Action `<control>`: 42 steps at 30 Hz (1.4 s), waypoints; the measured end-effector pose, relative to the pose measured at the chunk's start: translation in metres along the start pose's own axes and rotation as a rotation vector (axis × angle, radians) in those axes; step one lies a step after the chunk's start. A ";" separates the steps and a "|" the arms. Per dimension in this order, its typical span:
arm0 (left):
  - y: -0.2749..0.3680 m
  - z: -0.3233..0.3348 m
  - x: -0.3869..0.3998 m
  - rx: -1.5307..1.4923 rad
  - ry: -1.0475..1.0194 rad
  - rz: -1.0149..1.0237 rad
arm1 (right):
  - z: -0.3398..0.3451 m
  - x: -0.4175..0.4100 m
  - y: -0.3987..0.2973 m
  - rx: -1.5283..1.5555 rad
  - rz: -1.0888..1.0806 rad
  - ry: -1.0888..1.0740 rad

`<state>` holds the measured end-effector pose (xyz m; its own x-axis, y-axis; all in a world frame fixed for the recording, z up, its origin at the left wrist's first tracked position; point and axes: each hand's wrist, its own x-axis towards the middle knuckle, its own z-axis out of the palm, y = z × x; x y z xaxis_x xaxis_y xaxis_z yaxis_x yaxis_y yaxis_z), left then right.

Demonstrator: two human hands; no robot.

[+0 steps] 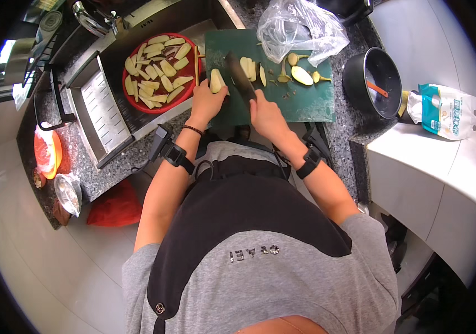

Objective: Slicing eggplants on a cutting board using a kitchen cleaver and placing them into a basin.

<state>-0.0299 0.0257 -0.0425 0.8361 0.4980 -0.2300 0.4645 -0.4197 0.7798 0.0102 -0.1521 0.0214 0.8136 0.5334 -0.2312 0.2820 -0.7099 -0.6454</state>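
My left hand (pixel 208 102) holds a piece of cut eggplant (pixel 216 80) at the left edge of a green cutting board (pixel 309 104). In my right hand (pixel 268 112) is the handle of a cleaver (pixel 239 77), its dark blade lying over the board just right of that piece. Beyond the blade stand several eggplant slices (pixel 247 69), with a cut eggplant piece (pixel 302 75) and stem ends (pixel 283 76) farther right. Left of the board, a red round tray (pixel 161 109) holds many pale eggplant strips.
The red tray rests over the sink (pixel 137 37), near a faucet (pixel 89 18). A clear plastic bag (pixel 300 29) covers the board's far right corner. Right of the board are a black pot (pixel 350 89) and a white-and-teal package (pixel 451 110). An orange bowl (pixel 56 150) sits far left.
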 end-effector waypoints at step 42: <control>0.023 -0.020 -0.001 -0.271 0.030 -0.229 | -0.019 -0.014 -0.039 -0.007 -0.025 -0.161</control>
<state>-0.0260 0.0303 -0.0129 0.7082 0.5800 -0.4027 0.5412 -0.0797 0.8371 -0.0021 -0.1406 0.0639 0.7142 0.6176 -0.3292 0.3055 -0.6983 -0.6473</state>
